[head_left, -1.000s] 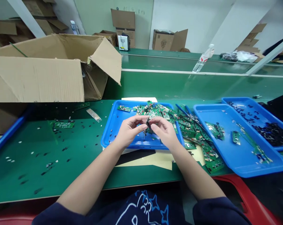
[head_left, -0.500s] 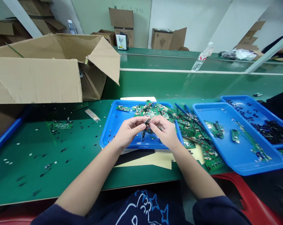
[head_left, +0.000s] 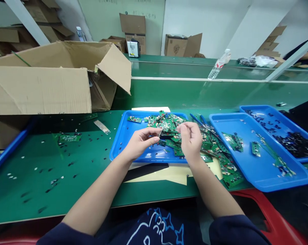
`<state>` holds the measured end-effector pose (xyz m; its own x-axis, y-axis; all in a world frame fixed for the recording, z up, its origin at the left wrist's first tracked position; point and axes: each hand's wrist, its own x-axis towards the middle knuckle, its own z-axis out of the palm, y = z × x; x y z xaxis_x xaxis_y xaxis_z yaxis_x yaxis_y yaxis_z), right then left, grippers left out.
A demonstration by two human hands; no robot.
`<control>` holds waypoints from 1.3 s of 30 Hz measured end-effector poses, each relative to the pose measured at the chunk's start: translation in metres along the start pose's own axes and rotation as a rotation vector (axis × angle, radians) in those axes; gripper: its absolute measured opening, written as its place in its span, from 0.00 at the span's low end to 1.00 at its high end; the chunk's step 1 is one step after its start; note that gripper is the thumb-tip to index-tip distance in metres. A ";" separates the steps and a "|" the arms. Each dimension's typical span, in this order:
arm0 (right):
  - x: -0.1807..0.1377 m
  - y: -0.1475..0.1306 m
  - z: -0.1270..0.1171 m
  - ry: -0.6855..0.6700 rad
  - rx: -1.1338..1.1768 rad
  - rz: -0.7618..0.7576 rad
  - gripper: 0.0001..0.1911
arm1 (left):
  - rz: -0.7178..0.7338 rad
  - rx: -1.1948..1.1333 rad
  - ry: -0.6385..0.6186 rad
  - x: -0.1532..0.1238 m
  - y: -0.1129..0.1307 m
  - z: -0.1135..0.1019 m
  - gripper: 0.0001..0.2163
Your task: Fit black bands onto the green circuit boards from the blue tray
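Observation:
My left hand (head_left: 141, 144) is over the blue tray (head_left: 129, 154), thumb and fingers pinched on a small thin piece (head_left: 161, 132) that looks like a circuit board seen edge-on. To the right, apart from it, my right hand (head_left: 191, 141) is closed with thumb and fingertips together; whatever it may hold is hidden. Below and behind both hands, a heap of green circuit boards (head_left: 173, 123) fills the tray's right side. More loose boards (head_left: 224, 163) lie on the table just right of the tray.
A second blue tray (head_left: 266, 180) with a few boards stands at right, partly over a third tray (head_left: 307, 158) of black parts. Blue-handled pliers (head_left: 196, 118) lie between trays. A large carton (head_left: 38, 90) stands at left; small parts (head_left: 54, 181) are scattered on the green table.
My hands have come apart: the right one has moved right and slightly up, away from the left. The dark piece that was between them no longer shows there.

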<state>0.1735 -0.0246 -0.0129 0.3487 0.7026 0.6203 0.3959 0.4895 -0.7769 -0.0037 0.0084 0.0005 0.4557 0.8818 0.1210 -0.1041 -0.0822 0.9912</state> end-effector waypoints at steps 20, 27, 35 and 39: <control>-0.001 -0.009 0.004 -0.331 0.068 0.168 0.07 | 0.194 0.228 -0.098 0.000 -0.007 -0.002 0.13; 0.001 -0.011 -0.002 -0.476 0.107 -0.119 0.04 | 0.289 0.402 0.053 0.004 -0.014 -0.007 0.12; 0.006 -0.002 0.000 -0.478 0.466 0.644 0.21 | 0.588 0.619 0.125 0.003 -0.010 -0.006 0.11; 0.003 -0.006 0.005 -0.606 0.518 0.789 0.19 | 0.670 0.741 0.124 0.001 -0.011 -0.004 0.10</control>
<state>0.1680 -0.0231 -0.0064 -0.1814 0.9772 -0.1106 -0.2033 -0.1473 -0.9680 -0.0057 0.0118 -0.0102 0.4052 0.5869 0.7010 0.2904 -0.8097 0.5100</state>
